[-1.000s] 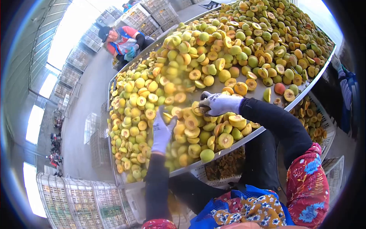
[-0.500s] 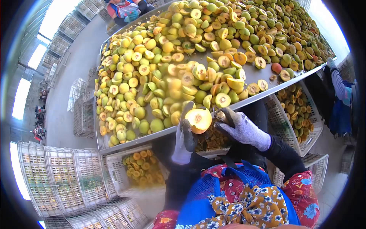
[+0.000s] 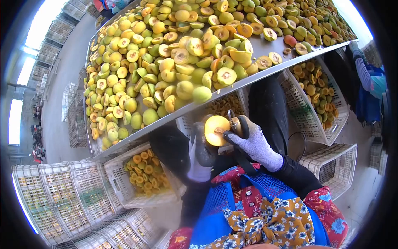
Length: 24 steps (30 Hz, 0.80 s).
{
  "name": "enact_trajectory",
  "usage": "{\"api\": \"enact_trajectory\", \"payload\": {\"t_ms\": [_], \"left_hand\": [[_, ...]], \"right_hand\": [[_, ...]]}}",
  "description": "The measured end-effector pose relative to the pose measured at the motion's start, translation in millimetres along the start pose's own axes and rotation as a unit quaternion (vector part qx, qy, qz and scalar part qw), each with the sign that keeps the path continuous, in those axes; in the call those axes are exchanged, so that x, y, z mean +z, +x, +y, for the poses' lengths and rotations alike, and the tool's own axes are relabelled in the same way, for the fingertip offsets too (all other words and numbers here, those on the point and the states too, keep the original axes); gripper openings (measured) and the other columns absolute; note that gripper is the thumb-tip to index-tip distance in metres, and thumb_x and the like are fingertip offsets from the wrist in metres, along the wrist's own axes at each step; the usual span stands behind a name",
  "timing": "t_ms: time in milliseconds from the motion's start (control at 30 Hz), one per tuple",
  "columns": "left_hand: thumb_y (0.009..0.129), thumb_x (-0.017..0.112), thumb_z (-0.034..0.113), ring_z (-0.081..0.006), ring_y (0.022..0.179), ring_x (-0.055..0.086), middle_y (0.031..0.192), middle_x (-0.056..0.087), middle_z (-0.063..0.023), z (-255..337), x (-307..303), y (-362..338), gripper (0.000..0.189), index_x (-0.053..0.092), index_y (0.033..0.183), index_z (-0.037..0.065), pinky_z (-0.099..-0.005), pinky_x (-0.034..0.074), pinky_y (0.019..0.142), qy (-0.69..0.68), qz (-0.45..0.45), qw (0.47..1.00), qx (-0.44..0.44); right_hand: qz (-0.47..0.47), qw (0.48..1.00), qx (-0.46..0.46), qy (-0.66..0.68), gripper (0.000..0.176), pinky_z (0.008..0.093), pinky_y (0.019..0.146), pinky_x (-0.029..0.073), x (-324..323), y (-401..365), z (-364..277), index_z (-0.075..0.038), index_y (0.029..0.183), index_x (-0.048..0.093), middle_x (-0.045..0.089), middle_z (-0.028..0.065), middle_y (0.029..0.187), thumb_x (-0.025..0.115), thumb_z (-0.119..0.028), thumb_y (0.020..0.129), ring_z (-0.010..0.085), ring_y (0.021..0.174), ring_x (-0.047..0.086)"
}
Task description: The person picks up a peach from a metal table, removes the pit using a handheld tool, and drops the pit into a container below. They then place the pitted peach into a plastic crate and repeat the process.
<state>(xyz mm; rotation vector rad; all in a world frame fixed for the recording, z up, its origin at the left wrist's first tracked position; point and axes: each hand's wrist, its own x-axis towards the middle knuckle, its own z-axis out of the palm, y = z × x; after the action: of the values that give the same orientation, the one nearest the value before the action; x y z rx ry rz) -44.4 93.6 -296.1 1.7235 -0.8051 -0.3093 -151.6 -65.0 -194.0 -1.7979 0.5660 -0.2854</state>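
My left hand (image 3: 200,151), in a grey-dipped glove, is closed around a peach half (image 3: 216,124), its orange-yellow cut face toward me. In my right hand (image 3: 256,145), also gloved, is a pitting tool with a wooden handle (image 3: 236,126) and a curved metal end. The right thumb reaches to the brown centre of the cut face. Whether the pit is still whole there cannot be made out. Both hands are over my lap, just in front of the metal table (image 3: 290,63). Halved and whole peaches (image 3: 141,79) are heaped on it.
Beneath the table edge sits a crate with brownish scraps (image 3: 228,103). Crates of peach halves stand at left (image 3: 116,182) and right (image 3: 340,120). Stacked crates (image 3: 54,199) rise at lower left. Co-workers' arms show at right (image 3: 365,74) and top left (image 3: 118,5).
The pitting tool and right thumb have come in to the peach half's centre, where the pit showed before. The view has shifted, so the table sits higher and further left.
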Motion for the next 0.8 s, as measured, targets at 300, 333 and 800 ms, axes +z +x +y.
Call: {"api": "enact_trajectory", "payload": {"t_ms": [300,333,800], "left_hand": [[0.104,0.041,0.034,-0.0269,0.117,0.058,0.129,0.057,-0.0176,67.9,-1.7,11.3,0.046,0.046,0.136,0.000,-0.0389,0.046,0.103,-0.601,-0.004,0.739,-0.306],[0.104,0.042,0.035,-0.0258,0.116,0.059,0.127,0.058,-0.0168,64.5,1.9,9.1,0.046,0.047,0.135,0.000,-0.0386,0.047,0.102,-0.572,0.013,0.761,-0.305],[0.106,0.039,0.029,-0.0277,0.104,0.065,0.114,0.065,-0.0167,68.0,18.3,7.9,0.037,0.053,0.122,-0.001,-0.0399,0.053,0.094,-0.271,0.019,0.950,-0.152]], "right_hand": [[-0.041,0.995,-0.077,-0.052,0.031,0.0435,0.065,0.051,-10.9,-6.4,7.2,-0.002,0.107,0.052,0.065,0.0208,0.080,0.068,-0.023,0.091,0.0415,0.079,0.066],[-0.045,0.994,-0.080,-0.055,0.030,0.0445,0.065,0.052,-11.5,-10.2,8.3,-0.002,0.108,0.051,0.066,0.0209,0.081,0.066,-0.022,0.092,0.0417,0.079,0.066],[-0.153,0.950,-0.109,-0.250,0.028,0.0465,0.051,0.048,-16.3,-34.5,5.0,0.003,0.105,0.048,0.063,0.0186,0.070,0.059,-0.020,0.094,0.0383,0.062,0.064]]}}
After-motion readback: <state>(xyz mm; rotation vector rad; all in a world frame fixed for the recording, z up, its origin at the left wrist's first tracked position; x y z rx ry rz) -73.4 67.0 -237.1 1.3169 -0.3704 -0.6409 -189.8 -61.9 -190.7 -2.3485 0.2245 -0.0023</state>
